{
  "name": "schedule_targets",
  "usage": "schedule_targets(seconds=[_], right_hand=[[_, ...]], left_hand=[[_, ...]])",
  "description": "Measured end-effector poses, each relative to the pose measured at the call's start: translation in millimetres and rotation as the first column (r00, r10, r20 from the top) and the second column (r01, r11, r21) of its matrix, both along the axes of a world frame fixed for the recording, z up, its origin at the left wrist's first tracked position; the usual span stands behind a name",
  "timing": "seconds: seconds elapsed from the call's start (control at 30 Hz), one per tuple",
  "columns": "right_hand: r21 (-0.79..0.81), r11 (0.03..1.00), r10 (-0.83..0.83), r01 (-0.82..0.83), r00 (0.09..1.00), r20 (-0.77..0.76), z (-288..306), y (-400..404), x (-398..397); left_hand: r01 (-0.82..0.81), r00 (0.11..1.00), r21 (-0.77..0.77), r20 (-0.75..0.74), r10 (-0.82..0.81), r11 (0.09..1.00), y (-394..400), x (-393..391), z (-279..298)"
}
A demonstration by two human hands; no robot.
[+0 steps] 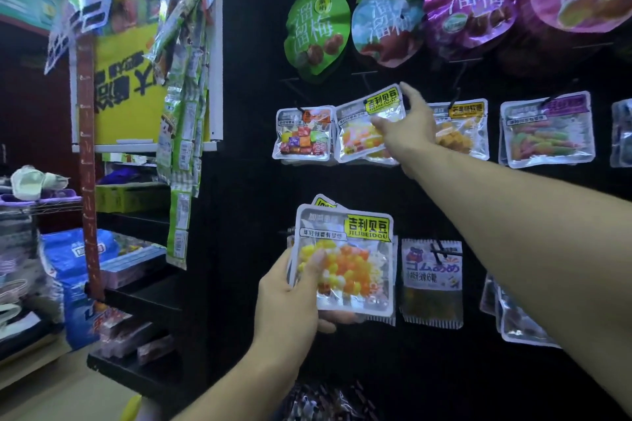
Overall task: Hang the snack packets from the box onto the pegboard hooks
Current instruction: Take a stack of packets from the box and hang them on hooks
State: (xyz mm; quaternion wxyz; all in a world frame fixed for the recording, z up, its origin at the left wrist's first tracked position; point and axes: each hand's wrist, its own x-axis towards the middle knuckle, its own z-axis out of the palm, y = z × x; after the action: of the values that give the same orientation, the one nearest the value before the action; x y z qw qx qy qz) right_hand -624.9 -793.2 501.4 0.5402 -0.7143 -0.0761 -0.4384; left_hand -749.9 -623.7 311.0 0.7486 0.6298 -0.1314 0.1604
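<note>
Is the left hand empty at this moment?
No, the left hand grips a stack of jelly bean packets below the pegboard row.

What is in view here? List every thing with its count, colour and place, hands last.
Leaf-shaped plum bags: four, one green, one pale blue and red, two purple, top row of the black pegboard.
Clear candy packets on the middle row: several; the leftmost holds mixed-colour cubes, others hang to the right.
Tilted jelly bean packet: one, clear with a yellow label, at a middle-row hook.
Jelly bean packets in hand: at least two, yellow, orange and white beans, lower centre.
Gummy packet: one, white and dark, bottom row.
Green packet strips: several, hanging on the left rack.
Blue bag: one, lower left shelf.
Left hand: grips the stack of packets.
Right hand: fingers pinch the tilted packet.
</note>
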Motion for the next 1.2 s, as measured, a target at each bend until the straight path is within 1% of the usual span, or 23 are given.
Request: schedule_targets(seconds=[0.17, 0.3, 0.53, 0.73, 0.8, 0.83, 0.9, 0.97, 1.07, 1.2], right_hand=[[0.033, 0.999, -0.008, 0.007, 0.999, 0.045, 7, 4, 15], [0.027, 0.998, -0.064, 0.063, 0.997, 0.052, 6, 8, 19], [-0.017, 0.990, -0.138, 0.138, 0.990, -0.002, 2, 6, 24], [-0.068, 0.985, -0.165, 0.161, 0.985, -0.052, 0, 0, 27], [-0.139, 0.970, -0.212, 0.202, 0.975, -0.066, 1, -3, 29], [-0.220, 0.946, -0.260, 0.239, 0.963, -0.073, 0, -5, 30], [-0.423, 0.843, -0.399, 0.333, 0.914, -0.078, -2, -9, 36], [-0.556, 0.738, -0.504, 0.381, 0.860, -0.080, -3, -11, 44], [-0.626, 0.677, -0.577, 0.386, 0.807, -0.127, -1, -10, 53], [-0.646, 0.678, -0.558, 0.351, 0.817, -0.142, -2, -14, 58]], left_hand=[[-0.041, 0.999, -0.021, -0.028, 0.041, 0.999, 11, 11, -9], [-0.066, 0.997, -0.031, -0.036, 0.065, 0.997, 18, 18, -12], [-0.073, 0.994, -0.017, -0.080, 0.071, 0.997, 19, 19, -27], [-0.074, 0.994, -0.014, -0.084, 0.073, 0.997, 20, 18, -25], [-0.070, 0.995, -0.005, -0.078, 0.069, 0.998, 19, 18, -23], [-0.065, 0.995, -0.004, -0.075, 0.065, 0.998, 19, 18, -22], [-0.055, 0.996, -0.004, -0.069, 0.055, 0.998, 18, 19, -22], [-0.049, 0.996, -0.005, -0.071, 0.049, 0.999, 19, 21, -24], [-0.050, 0.996, -0.007, -0.079, 0.049, 0.999, 23, 25, -30], [-0.068, 0.994, -0.003, -0.086, 0.068, 0.998, 29, 28, -34]])
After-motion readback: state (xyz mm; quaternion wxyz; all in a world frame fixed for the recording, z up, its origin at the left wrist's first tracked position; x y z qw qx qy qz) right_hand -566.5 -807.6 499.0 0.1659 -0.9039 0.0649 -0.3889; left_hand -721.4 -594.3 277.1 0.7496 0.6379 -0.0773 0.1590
